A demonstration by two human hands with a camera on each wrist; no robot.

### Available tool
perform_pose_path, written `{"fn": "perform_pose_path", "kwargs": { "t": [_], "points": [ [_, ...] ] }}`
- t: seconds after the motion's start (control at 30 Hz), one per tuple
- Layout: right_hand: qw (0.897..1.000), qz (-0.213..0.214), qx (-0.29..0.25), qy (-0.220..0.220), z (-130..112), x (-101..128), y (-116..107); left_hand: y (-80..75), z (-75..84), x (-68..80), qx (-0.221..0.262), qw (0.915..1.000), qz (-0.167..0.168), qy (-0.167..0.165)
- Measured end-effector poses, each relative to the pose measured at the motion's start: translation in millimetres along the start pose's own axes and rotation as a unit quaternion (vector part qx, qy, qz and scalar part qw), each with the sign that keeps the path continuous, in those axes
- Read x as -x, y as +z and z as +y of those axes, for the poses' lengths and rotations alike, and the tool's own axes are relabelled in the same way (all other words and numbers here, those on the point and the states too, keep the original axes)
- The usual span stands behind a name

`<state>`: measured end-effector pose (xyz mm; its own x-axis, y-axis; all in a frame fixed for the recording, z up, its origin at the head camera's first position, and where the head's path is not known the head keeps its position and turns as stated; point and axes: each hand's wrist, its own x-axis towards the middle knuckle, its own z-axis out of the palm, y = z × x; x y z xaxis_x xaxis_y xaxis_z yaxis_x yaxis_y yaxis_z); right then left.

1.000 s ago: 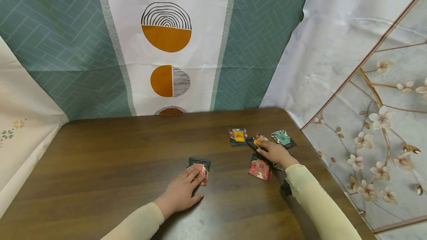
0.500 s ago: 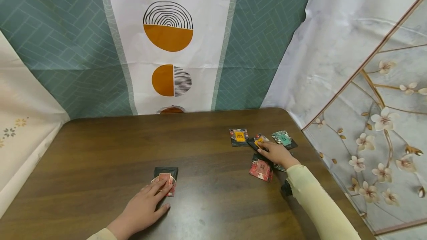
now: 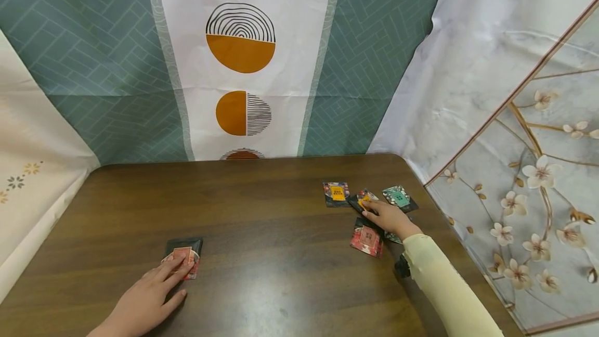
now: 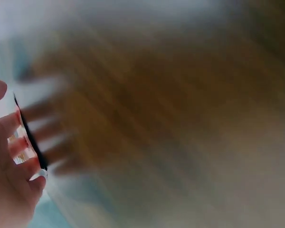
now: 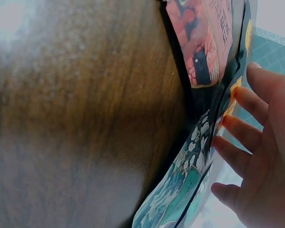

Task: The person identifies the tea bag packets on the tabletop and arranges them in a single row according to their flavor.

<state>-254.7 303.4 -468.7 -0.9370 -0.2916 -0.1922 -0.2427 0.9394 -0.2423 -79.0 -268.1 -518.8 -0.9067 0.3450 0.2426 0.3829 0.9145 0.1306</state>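
- Red-labelled dark packet [image 3: 183, 256] lies flat at the table's [image 3: 262, 212] near-left, apart from the other packets.
- Left hand [image 3: 147, 299] presses it with straight, flat fingers.
- Right hand [image 3: 389, 217] rests relaxed fingertips on an orange-labelled packet [image 3: 363, 199] among the right-hand cluster.

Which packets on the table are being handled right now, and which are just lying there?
Handled:
- red-labelled black packet under left hand
- yellow-labelled black packet under right hand

Lying about:
- orange-labelled packet
- teal packet
- red floral packet
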Motion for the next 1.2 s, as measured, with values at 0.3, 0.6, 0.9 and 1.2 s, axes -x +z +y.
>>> {"fn": "perform_pose_path", "kwargs": {
  "t": [0.3,0.6,0.9,1.2],
  "points": [
    [1.0,-0.001,-0.003,0.003,-2,-1,1,-5.2,-46.5,23.0,-0.011,0.9998,-0.007,-0.013],
    [1.0,0.004,0.0,-0.003,-2,-5,0,-5.8,-78.7,36.4,-0.004,0.9991,0.027,0.033],
    [1.0,0.007,0.001,-0.001,3,-5,2,-8.1,-83.8,26.5,0.013,0.9931,0.068,0.095],
    [1.0,0.016,-0.026,-0.007,4,-4,5,-7.7,-89.7,15.4,0.015,0.9946,0.075,0.07]
  ]
}}
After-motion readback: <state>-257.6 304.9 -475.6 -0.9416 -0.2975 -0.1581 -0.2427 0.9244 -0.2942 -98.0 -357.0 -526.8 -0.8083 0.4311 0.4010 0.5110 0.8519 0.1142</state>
